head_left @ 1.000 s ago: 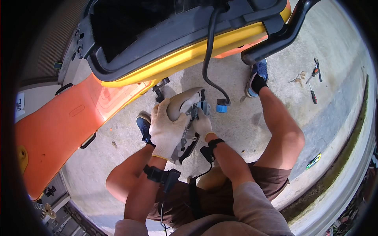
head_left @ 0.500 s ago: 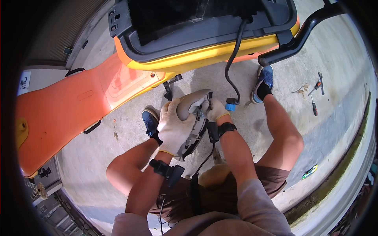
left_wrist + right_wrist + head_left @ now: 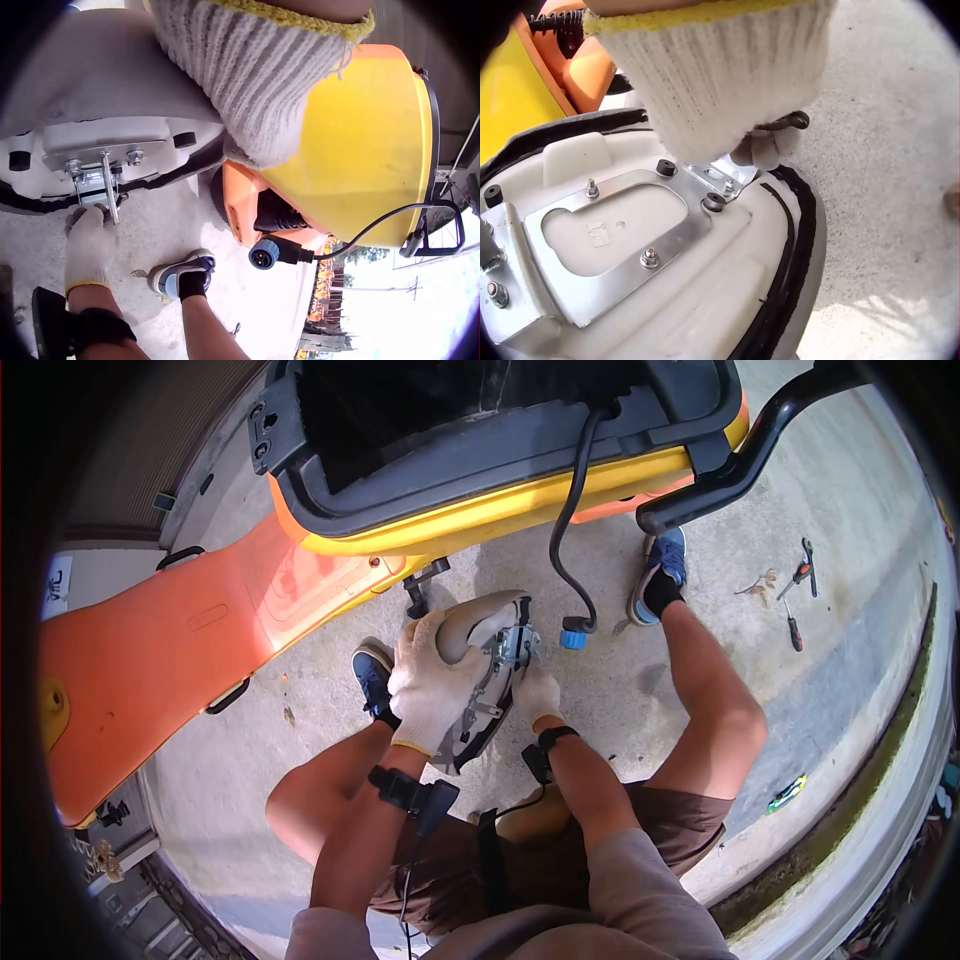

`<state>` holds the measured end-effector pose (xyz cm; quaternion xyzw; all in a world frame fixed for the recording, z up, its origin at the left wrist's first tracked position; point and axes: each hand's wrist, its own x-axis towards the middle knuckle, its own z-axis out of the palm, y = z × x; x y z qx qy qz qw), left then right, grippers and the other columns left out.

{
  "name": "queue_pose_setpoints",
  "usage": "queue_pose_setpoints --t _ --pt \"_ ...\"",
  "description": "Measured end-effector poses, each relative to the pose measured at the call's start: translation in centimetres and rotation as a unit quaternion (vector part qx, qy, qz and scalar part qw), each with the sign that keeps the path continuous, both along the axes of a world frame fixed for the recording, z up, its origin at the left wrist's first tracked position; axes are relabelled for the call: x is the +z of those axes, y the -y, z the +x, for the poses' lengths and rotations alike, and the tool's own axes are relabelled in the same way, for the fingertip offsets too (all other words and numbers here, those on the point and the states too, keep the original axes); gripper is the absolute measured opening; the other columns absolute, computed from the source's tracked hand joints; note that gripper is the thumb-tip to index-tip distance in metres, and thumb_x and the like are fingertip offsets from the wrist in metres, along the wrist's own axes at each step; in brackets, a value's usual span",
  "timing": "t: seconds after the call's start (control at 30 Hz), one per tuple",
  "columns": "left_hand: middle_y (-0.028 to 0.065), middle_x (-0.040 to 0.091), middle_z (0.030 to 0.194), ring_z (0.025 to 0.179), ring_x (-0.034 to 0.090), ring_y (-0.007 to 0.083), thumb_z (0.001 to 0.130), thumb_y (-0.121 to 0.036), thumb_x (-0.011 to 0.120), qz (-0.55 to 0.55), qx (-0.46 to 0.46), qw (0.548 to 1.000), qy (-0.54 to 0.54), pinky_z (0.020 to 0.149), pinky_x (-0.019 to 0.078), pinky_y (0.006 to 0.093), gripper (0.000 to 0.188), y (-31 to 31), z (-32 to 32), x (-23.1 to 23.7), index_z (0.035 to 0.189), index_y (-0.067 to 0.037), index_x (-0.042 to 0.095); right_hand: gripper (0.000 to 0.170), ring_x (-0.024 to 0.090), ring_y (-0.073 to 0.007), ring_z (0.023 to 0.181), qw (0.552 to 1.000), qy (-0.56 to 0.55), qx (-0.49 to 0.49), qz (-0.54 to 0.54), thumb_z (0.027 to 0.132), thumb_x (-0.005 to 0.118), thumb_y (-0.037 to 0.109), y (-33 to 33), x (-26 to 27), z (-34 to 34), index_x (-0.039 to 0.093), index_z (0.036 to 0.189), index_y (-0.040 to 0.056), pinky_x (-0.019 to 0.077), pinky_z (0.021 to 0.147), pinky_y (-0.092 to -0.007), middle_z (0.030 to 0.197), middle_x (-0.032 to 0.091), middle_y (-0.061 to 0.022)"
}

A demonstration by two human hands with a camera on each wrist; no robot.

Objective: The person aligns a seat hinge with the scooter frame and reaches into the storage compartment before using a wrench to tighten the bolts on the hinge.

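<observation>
A grey padded vehicle seat [image 3: 478, 622] is tipped on its side between the person's knees, its white underside turned to the right. The gloved left hand [image 3: 432, 682] spreads over its padded side and holds it. At the seat's edge, the gloved right hand [image 3: 538, 693] has its fingers curled at a shiny metal hinge bracket [image 3: 94, 184]. In the right wrist view a dark, rounded metal end [image 3: 799, 120] sticks out by the fingers; most of it is hidden by the glove. A metal plate [image 3: 619, 281] with studs and nuts is fixed to the underside.
An orange and yellow vehicle body [image 3: 200, 625] stands ahead and to the left, with a black bar [image 3: 720, 490] at right. A black cable with a blue connector [image 3: 573, 639] hangs beyond the seat. Screwdrivers [image 3: 794, 630] and a ratchet [image 3: 809, 565] lie on the concrete.
The right hand moved up to the seat's far end near the blue connector, then back down along the edge toward the body. The left hand keeps its hold on the seat.
</observation>
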<state>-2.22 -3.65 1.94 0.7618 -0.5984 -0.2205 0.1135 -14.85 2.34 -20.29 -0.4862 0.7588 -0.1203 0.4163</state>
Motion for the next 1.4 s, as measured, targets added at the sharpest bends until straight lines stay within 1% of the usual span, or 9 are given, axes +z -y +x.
queue_pose_setpoints --t 0.47,0.77,0.9,0.97,1.0,1.03,1.1,1.13,1.4 --pt "0.0171 0.056 0.133 0.122 0.059 0.0344 0.078 -0.033 0.073 -0.019 -0.014 1.0 -0.007 0.103 0.0495 0.0397 0.065 -0.3 0.1 0.0 0.135 -0.007 0.057 0.043 0.067 -0.0443 0.105 0.993 -0.005 0.079 0.085 0.104 0.033 0.027 2.4 0.6 2.4 0.053 0.127 -0.0019 0.052 0.092 -0.0508 0.104 0.071 -0.0265" --pt "0.0166 0.056 0.134 0.122 0.058 0.035 0.078 -0.034 0.071 -0.01 -0.012 1.0 -0.012 0.102 0.0493 0.0412 0.064 0.0 -0.2 0.1 0.135 -0.008 0.057 0.038 0.067 -0.0487 0.101 0.991 0.013 0.116 0.065 0.095 0.046 0.02 2.7 -0.1 2.0 0.049 0.124 -0.0039 0.0531 0.087 -0.0542 0.104 0.068 -0.0329" --pt "0.0167 0.055 0.135 0.123 0.058 0.0356 0.078 -0.034 0.07 -0.015 -0.012 1.0 0.002 0.103 0.049 0.0416 0.064 -0.1 -0.4 -0.1 0.135 -0.009 0.057 0.031 0.071 -0.043 0.085 0.996 0.061 0.068 0.023 0.095 0.049 0.02 3.3 -0.9 1.7 0.053 0.115 -0.0027 0.0574 0.074 -0.0512 0.095 0.071 -0.0266" --pt "0.0176 0.059 0.129 0.12 0.059 0.0337 0.08 -0.025 0.07 -0.036 -0.018 0.999 0.001 0.103 0.0483 0.0385 0.057 -0.2 -0.4 0.0 0.132 -0.003 0.059 0.026 0.068 -0.0305 0.063 0.923 0.333 -0.133 0.141 0.096 0.051 0.022 5.5 0.8 0.6 0.057 0.104 -0.0018 0.0578 0.056 -0.0436 0.082 0.069 -0.016" --pt "0.0176 0.059 0.129 0.12 0.059 0.0337 0.08 -0.025 0.07 -0.037 -0.017 0.999 0.0 0.103 0.0483 0.0385 0.057 -0.3 -0.4 0.0 0.132 -0.003 0.059 0.019 0.058 -0.015 0.05 0.859 0.415 -0.197 0.225 0.098 0.049 0.018 7.3 3.4 -0.3 0.057 0.093 0.0016 0.0518 0.043 -0.0292 0.07 0.06 -0.0059" --pt "0.0178 0.059 0.129 0.12 0.059 0.0336 0.08 -0.026 0.07 -0.036 -0.019 0.999 -0.001 0.103 0.0484 0.0385 0.058 -0.4 -0.5 -0.1 0.132 -0.004 0.059 0.019 0.058 -0.015 0.05 0.859 0.415 -0.196 0.225 0.098 0.049 0.018 8.4 2.7 -0.9 0.057 0.093 0.0016 0.0518 0.043 -0.0292 0.07 0.06 -0.0059" --pt "0.018 0.059 0.13 0.12 0.059 0.0336 0.08 -0.027 0.07 -0.036 -0.02 0.999 0.0 0.103 0.0485 0.0384 0.058 -0.6 -0.7 0.0 0.132 -0.004 0.059 0.018 0.056 -0.0109 0.049 0.539 0.667 -0.412 0.308 0.099 0.045 0.013 10.2 1.9 -1.7 0.054 0.085 0.0052 0.0486 0.041 -0.0224 0.066 0.057 -0.0037" --pt "0.0179 0.059 0.13 0.12 0.059 0.0335 0.08 -0.028 0.07 -0.036 -0.018 0.999 -0.001 0.103 0.0486 0.0383 0.059 -0.5 -0.9 0.2 0.133 -0.004 0.059 0.02 0.054 -0.0066 0.049 0.547 0.661 -0.399 0.324 0.1 0.044 0.011 10.6 1.9 -1.9 0.051 0.081 0.0073 0.0447 0.039 -0.0175 0.064 0.053 -0.0008" --pt "0.018 0.059 0.131 0.121 0.059 0.0337 0.08 -0.029 0.07 -0.018 -0.014 1.0 0.014 0.103 0.0485 0.0384 0.059 -0.1 -1.1 0.7 0.133 -0.005 0.059 0.02 0.05 -0.0099 0.049 0.553 0.678 -0.399 0.276 0.1 0.044 0.015 9.5 2.2 -2.4 0.051 0.082 0.0078 0.0453 0.042 -0.0202 0.066 0.052 -0.0009"
